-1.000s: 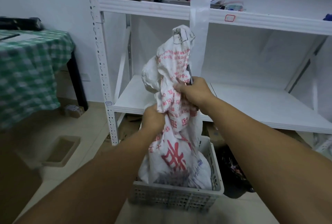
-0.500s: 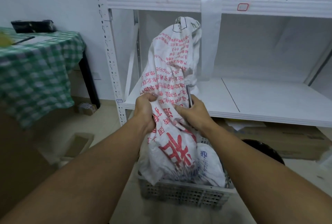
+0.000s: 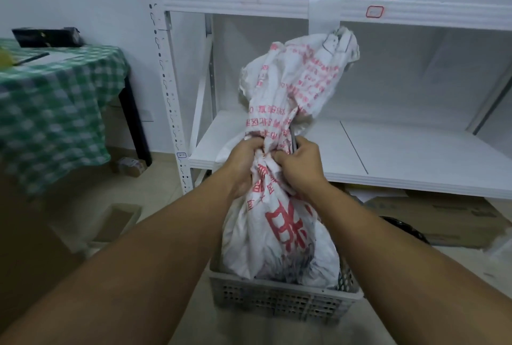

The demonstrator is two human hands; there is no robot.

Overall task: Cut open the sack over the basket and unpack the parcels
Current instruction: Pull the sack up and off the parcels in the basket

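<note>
Both hands' fingers [image 3: 250, 148] tight around sack [image 3: 288, 112].

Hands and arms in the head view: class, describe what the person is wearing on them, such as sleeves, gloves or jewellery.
Nothing is worn. The left hand and the right hand are bare, with no gloves, and no rings can be made out. Both forearms are uncovered right down to the bottom edge of the picture: no sleeves, watch, bracelets or straps show at either wrist.
</note>
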